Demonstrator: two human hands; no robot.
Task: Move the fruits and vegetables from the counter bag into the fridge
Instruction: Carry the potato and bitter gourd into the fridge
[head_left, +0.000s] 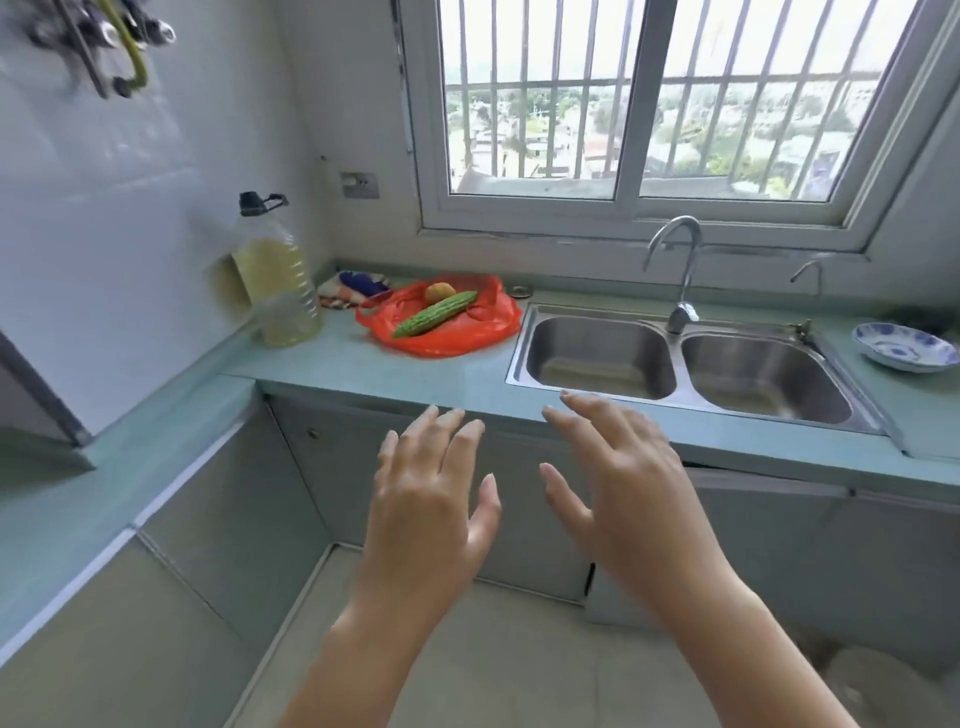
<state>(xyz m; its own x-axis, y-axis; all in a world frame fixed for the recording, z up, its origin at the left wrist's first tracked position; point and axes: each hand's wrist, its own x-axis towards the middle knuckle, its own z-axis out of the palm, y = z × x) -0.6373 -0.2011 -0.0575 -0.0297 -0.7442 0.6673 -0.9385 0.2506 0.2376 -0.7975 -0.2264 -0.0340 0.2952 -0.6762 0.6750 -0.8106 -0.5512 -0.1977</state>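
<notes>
The pale green table (363, 364) runs under the window and carries everything the task needs. The double steel sink (677, 364) is set into it just to the right of the red plastic bag (457, 338), which lies flattened and open on the bare top. A large bottle of yellow oil (278, 291) stands to the left of the bag, near but not touching it, and a patterned cloth (353, 288) lies behind the bag's left corner. On the bag rests a bitter gourd (435, 314), its long axis slanting from the bag's near-left side to its far-right side, so one blunt end points roughly toward the person. Both hands hover in front of the bag, short of the table's front edge. The left hand (426, 499) is spread flat with straight fingers and holds nothing, and the right hand (628, 493) is likewise open and empty. The bag lies almost straight ahead of the left hand and ahead and to the left of the right, so the left hand looks the nearer to the gourd's near end. A forward reach from it would meet the gourd almost end-on, so a grasp across its middle probably calls for a turn of the wrist. Just behind the gourd, touching or nearly touching it, sits a small round yellow-orange fruit (440, 292). The fridge cannot be identified with certainty.
</notes>
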